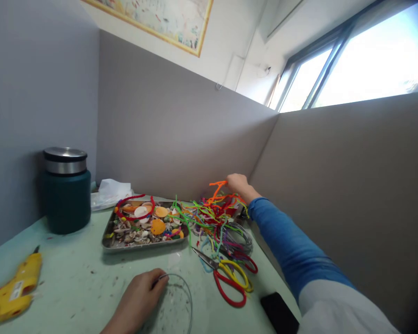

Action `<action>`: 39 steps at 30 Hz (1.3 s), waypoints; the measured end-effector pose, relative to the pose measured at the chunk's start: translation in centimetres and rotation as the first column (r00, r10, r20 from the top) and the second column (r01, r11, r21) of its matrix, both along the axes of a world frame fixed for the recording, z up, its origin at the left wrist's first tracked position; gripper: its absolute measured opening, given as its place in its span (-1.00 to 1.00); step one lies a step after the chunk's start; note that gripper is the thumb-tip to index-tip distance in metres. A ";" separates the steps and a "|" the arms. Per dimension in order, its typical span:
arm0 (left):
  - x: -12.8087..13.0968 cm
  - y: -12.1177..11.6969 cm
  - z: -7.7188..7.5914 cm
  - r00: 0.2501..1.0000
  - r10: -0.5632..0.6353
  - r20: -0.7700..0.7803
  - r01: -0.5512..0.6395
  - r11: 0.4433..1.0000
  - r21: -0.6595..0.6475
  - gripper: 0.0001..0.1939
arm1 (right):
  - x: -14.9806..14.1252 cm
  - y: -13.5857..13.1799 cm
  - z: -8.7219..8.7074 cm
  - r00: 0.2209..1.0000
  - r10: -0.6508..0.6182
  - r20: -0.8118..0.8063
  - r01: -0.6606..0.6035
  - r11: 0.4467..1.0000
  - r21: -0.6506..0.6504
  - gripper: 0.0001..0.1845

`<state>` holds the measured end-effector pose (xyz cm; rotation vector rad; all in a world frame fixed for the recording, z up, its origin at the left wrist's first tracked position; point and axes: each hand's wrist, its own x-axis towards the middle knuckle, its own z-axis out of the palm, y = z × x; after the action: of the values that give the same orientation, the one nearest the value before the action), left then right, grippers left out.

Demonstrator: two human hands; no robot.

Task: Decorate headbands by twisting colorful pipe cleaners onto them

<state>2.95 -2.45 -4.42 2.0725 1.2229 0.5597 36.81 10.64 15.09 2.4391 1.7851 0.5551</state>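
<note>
My left hand (142, 293), low in the middle of the head view, is closed with thumb and fingertips pinching a thin grey wire (189, 297) that curves off to the right. At the far right end of the table my right hand (239, 183) is closed on orange pipe cleaners (217, 189), lifted a little above a tangled heap of coloured pipe cleaners (209, 211). Its fingertips are partly hidden behind the hand. A coil of grey wire (244, 239) lies beside the heap. Scissors (226, 276) with red and yellow handles rest in front of it.
A metal tray (142, 248) of shells has a red pipe cleaner (153, 204) across it. To the left stand a dark green jar (68, 199) and a yellow glue gun (21, 287). A black phone (279, 313) lies near the right edge. Grey partitions (181, 125) enclose the table.
</note>
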 end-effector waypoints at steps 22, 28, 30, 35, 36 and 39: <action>0.0 0.0 0.1 1.000 -0.006 -0.002 0.006 1.000 0.008 -0.69 | -3.0 -6.5 -1.6 0.868 0.370 -0.332 -0.384 0.923 0.026 -0.47; -0.1 -0.4 0.6 0.999 0.036 0.033 -0.035 0.999 -0.022 -0.74 | -6.0 -13.3 -6.5 0.766 0.475 -0.433 -0.531 0.848 -0.008 -0.63; 0.0 -0.6 0.6 0.999 0.039 0.026 -0.039 0.999 0.017 -0.74 | -7.6 -15.0 -8.2 0.774 0.472 -0.423 -0.539 0.841 -0.047 -0.58; 0.1 -1.1 0.1 0.995 0.082 0.048 -0.092 0.955 0.282 -0.66 | -12.8 -16.8 -12.7 0.824 0.477 -0.306 -0.548 0.810 -0.212 -0.65; 0.2 -1.2 0.1 0.996 0.069 0.062 -0.086 0.940 0.329 -0.63 | -13.8 -16.8 -13.3 0.823 0.489 -0.289 -0.554 0.802 -0.222 -0.64; 0.2 -1.2 0.3 0.999 -0.015 0.046 -0.002 0.939 0.345 -0.66 | -16.1 -16.6 -14.2 0.792 0.532 -0.301 -0.594 0.786 -0.171 -0.59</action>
<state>3.11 -3.62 -4.16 2.3340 1.1541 0.8687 20.72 -5.92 0.85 1.8292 2.5255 0.0308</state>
